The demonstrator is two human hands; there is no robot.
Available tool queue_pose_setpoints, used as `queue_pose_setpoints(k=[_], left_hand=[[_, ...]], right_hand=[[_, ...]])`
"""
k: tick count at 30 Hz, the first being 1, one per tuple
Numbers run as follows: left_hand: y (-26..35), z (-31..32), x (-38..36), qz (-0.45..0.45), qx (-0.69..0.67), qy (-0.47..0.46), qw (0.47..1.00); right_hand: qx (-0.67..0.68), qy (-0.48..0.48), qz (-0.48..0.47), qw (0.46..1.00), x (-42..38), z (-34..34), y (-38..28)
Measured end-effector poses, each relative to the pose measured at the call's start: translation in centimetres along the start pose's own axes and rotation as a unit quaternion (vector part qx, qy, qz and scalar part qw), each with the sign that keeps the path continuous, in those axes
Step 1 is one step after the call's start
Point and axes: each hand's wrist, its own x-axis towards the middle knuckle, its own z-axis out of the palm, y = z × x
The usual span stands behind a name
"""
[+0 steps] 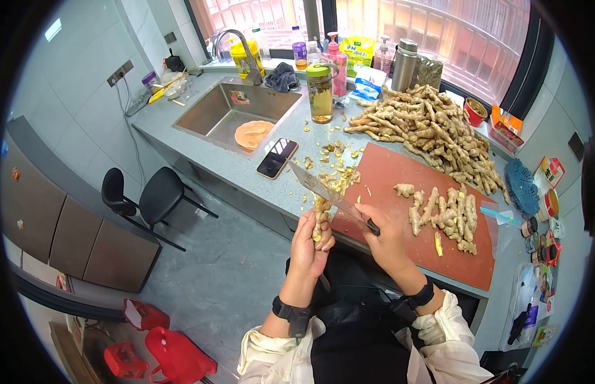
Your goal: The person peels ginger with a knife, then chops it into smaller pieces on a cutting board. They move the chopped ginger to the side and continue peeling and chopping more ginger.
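The left hand (312, 246) is curled around the low end of a lumpy piece of ginger (321, 214), which stands up out of the fist near the edge of the worktop (272, 189). The right hand (382, 237) is wrapped tight around the handle of a big knife (326, 192), and its blade crosses close to the top of the ginger. The ginger should be light and hard, maybe a bit wet and slippery where it is peeled, and thin knobs could snap. The fat low end, away from the blade, looks best to hold. Just past the left hand lie loose scraps (339, 182), and a phone (277, 158) sits near the knife tip, a bit in the way. Beside the right hand is a red board (387, 185) with more ginger pieces (451, 214). Farther past that hand is a big ginger pile (432, 128), and a bottle (320, 99) stands beyond the scraps.
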Motion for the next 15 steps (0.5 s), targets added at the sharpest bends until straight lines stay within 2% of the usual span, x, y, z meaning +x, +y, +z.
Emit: queue_pose_setpoints(k=[1, 3, 6, 8, 10, 11, 15], left_hand=[[0.1, 0.4, -0.2, 0.0, 0.0, 0.0, 1.0], [-0.1, 1.0, -0.5, 0.054, 0.074, 0.024, 0.996], [-1.1, -0.1, 0.0, 0.098, 0.112, 0.02, 0.989], [-2.0, -1.1, 0.2, 0.117, 0.146, 0.046, 0.981], [-2.5, -0.4, -0.1, 0.162, 0.177, 0.097, 0.966], [-2.5, -1.0, -0.1, 0.161, 0.193, 0.085, 0.964], [-2.5, -1.8, 0.1, 0.167, 0.21, 0.061, 0.961]], right_hand=[[-0.002, -0.008, -0.002, 1.0, 0.2, -0.2, -0.1], [-0.005, -0.014, -0.002, 1.0, 0.3, -0.8, -0.7], [-0.071, -0.057, -0.032, 0.995, 0.4, -1.3, -1.2], [-0.166, -0.068, -0.087, 0.98, 0.2, -1.0, -1.4], [-0.192, -0.057, -0.111, 0.973, 0.1, -0.7, -1.0], [-0.218, -0.046, -0.136, 0.965, 0.0, -0.5, -0.7], [-0.222, -0.035, -0.129, 0.966, -0.4, 0.0, 0.2]])
